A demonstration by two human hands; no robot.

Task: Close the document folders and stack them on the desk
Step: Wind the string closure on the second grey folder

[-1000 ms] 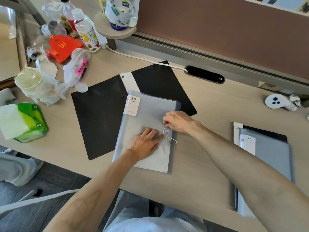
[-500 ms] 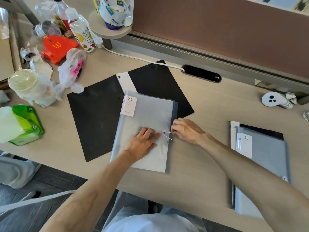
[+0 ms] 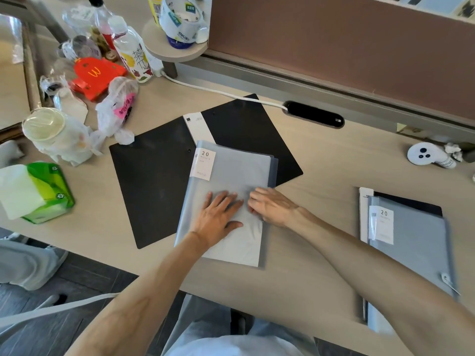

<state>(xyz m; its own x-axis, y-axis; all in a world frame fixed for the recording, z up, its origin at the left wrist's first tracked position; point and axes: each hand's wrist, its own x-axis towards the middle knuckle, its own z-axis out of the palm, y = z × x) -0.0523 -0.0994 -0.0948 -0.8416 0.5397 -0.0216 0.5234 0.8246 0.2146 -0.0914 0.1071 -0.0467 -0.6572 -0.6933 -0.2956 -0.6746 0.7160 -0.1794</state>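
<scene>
A closed grey translucent folder [image 3: 231, 173] with a "20" label lies on top of an open black folder [image 3: 151, 181] in the middle of the desk. My left hand [image 3: 218, 218] presses flat on the grey cover, fingers spread. My right hand [image 3: 272, 206] rests at the folder's right edge, fingers curled over the closure spot; the elastic loop is hidden under it. At the right, a second grey folder [image 3: 416, 242] lies closed on a black folder [image 3: 411, 204], partly behind my right forearm.
Clutter fills the back left: a green tissue pack [image 3: 38, 194], a wrapped cup [image 3: 54, 134], plastic bags, a red carton [image 3: 96, 75], bottles [image 3: 131, 52]. A white cable [image 3: 218, 92] runs to a black grommet [image 3: 313, 114]. A small white device [image 3: 426, 155] sits back right.
My right hand slid left from the folder's edge, covering the elastic loop that was visible before. My left hand stayed pressed on the cover. The view shifted slightly.
</scene>
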